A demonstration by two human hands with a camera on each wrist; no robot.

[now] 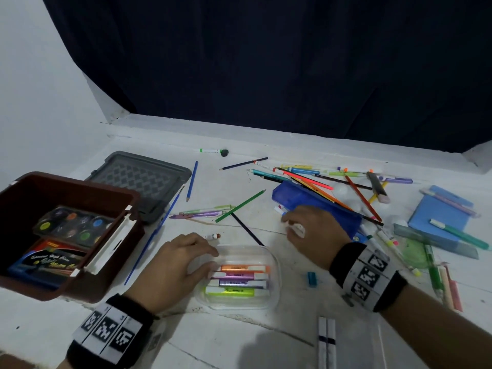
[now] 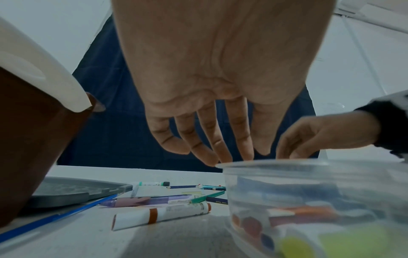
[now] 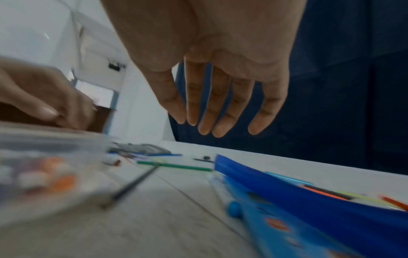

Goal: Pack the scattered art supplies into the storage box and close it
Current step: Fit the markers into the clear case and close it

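The brown storage box (image 1: 117,265) stands open at the left, with a paint palette (image 1: 72,225) and a flat red-and-black pack inside. Its grey lid (image 1: 141,179) lies behind it. A clear tub (image 1: 271,251) of highlighters (image 1: 239,279) sits in front of me. My left hand (image 1: 210,262) rests at the tub's left end, its straight fingers (image 2: 223,153) touching the rim (image 2: 264,163). My right hand (image 1: 290,225) hovers empty, fingers (image 3: 218,122) extended, over the near edge of a blue pencil case (image 1: 319,206). A brown-capped marker (image 1: 212,236) lies just beyond the tub.
Pencils and pens (image 1: 319,179) lie piled at the back right, over the pencil case. A blue notebook (image 1: 439,211), a ruler, a green protractor (image 1: 415,254) and more pens crowd the right edge. A long blue brush (image 1: 151,235) lies beside the box. A small blue eraser (image 1: 312,278) sits right of the tub.
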